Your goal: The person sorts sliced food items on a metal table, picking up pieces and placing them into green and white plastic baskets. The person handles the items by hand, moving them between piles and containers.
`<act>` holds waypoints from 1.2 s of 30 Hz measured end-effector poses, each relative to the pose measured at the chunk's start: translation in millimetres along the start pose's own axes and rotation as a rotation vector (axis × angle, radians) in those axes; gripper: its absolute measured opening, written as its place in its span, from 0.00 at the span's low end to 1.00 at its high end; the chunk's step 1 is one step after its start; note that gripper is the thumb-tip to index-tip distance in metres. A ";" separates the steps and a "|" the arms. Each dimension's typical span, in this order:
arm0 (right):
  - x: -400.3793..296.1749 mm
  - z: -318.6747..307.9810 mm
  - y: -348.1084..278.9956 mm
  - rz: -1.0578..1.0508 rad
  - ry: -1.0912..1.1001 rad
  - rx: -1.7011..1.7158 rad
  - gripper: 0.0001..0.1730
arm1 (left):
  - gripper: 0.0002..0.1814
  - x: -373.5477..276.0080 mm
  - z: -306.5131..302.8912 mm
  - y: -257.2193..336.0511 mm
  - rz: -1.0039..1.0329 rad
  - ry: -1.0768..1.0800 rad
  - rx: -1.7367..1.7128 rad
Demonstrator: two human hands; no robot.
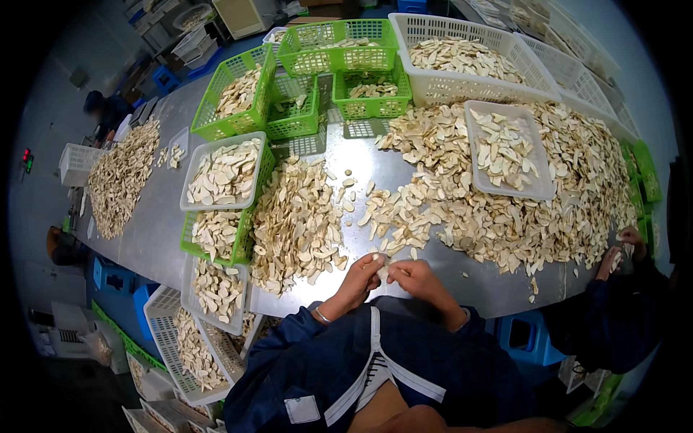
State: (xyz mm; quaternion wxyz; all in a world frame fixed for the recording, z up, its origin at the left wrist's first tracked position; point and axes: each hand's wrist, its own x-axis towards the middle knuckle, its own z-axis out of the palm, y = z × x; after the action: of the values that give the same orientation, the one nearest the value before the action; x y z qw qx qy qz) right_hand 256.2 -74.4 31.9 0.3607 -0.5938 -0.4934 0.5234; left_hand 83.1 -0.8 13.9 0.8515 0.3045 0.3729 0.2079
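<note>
My left hand [357,279] and my right hand [418,277] meet at the near edge of the steel table [352,300]. A pale dried slice [383,269] is pinched between the fingertips of both; its lower part is blurred. Just beyond my fingers, a loose spread of similar slices [403,216] joins a large heap [487,230] on the right. To the left rises a second heap [298,222]. A shallow translucent tray [544,187] of paler slices rests on the large heap.
Green baskets [371,111] and a big white crate [465,89] line the far side. At left, a translucent tray [187,205] sits on a green basket [246,238]. A co-worker's hands [609,262] handle slices at far right, near a blue stool [525,335]. Another person [108,116] is far left.
</note>
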 end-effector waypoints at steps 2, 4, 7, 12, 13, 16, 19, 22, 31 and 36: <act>-0.3 1.0 -0.8 -0.062 -0.053 -0.034 0.14 | 0.07 -2.9 -1.9 0.5 -0.031 0.004 -0.042; 5.2 7.0 17.7 -0.073 0.201 0.052 0.13 | 0.09 -9.9 -5.0 8.0 -0.059 -0.067 -0.117; 8.1 9.2 21.7 -0.097 0.355 0.259 0.13 | 0.10 -4.7 -24.2 -6.1 -0.142 -0.177 -0.410; -0.7 3.4 -1.9 -0.093 0.107 0.296 0.15 | 0.22 -11.7 -27.9 -6.8 -0.234 -0.248 -0.408; -2.5 4.7 -11.8 -0.075 0.057 0.230 0.15 | 0.22 -12.5 -26.9 -5.9 -0.248 -0.227 -0.379; 14.5 3.6 -13.5 -0.349 0.405 -0.500 0.15 | 0.22 -15.2 -23.7 -5.1 -0.284 -0.172 -0.271; 34.7 2.4 11.3 -0.320 0.486 -0.775 0.17 | 0.17 -7.7 -30.9 -12.5 -0.282 -0.375 -0.370; 39.4 -1.4 15.1 -0.296 0.432 -0.819 0.14 | 0.14 -5.5 -34.7 -20.1 -0.301 -0.377 -0.317; 16.0 -1.3 -11.2 -0.019 0.197 -0.139 0.10 | 0.22 -9.3 -32.0 -15.9 -0.308 -0.278 -0.237; 40.6 -5.8 -2.6 -0.186 0.359 -0.406 0.10 | 0.19 -0.4 -42.4 -24.4 -0.279 -0.358 -0.287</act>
State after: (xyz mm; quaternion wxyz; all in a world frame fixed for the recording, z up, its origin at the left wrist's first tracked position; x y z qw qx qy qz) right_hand 259.9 -34.2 24.8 0.3625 -0.6890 -0.5688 0.2651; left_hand 53.7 -3.3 -25.1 0.9587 0.1582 0.2215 0.0822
